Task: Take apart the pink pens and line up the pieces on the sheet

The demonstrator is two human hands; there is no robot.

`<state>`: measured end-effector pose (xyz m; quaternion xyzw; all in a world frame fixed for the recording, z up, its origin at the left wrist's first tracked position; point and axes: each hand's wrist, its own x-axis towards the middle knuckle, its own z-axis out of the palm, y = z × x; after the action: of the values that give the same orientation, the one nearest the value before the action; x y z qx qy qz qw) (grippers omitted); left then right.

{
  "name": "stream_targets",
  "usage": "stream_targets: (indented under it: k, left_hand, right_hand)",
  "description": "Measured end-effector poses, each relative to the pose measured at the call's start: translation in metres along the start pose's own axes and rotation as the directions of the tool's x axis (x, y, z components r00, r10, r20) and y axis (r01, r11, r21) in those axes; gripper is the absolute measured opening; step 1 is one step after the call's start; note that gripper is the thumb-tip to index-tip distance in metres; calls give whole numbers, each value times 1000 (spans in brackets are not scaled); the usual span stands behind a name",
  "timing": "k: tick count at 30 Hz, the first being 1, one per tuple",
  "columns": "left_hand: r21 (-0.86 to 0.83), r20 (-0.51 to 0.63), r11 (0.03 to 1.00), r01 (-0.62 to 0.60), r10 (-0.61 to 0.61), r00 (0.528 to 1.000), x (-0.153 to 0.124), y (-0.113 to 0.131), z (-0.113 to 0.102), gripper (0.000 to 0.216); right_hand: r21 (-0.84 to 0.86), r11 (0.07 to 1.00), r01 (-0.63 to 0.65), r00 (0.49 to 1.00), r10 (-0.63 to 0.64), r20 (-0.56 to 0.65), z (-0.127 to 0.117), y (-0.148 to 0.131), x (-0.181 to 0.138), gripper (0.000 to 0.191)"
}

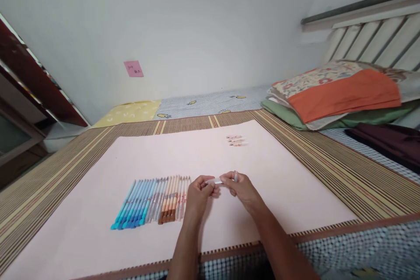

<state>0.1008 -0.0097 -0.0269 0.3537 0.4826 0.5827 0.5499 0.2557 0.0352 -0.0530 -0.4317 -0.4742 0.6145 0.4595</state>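
From here, left grip (200, 186) and right grip (240, 185) are both pinched closed on a pale pen-like piece (216, 180) — long axis crosswise between them, over the pink sheet (295, 201) — pen row (149, 197) nearer the left.

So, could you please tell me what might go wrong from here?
The left hand sits close beside the row of pens, so it could nudge the nearest ones out of line. The slim pen held between that hand and the right hand might slip onto the pink sheet.
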Motion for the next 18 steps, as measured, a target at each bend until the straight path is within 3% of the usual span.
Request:
stream_targets:
  k: [5, 13, 16, 18]
  left_hand:
    - [-20, -6, 1000, -7, 7, 1000, -2, 3, 1, 46]
    - [-39, -27, 998, 54, -55, 998, 1, 0, -2, 35]
    - [-59, -23, 996, 60, -62, 998, 1, 0, -3, 38]
    - [-73, -31, 996, 59, -61, 998, 1, 1, -3, 39]
  right_hand:
    - [114, 993, -35, 999, 31, 36, -2, -1, -1, 38]
    - [313, 950, 22, 991, 20, -131, -6, -6, 0, 39]
    - [283, 958, 56, 980, 1, -197, -21, -6, 5, 40]
    - [141, 987, 79, 963, -40, -265, -36, -4, 15, 40]
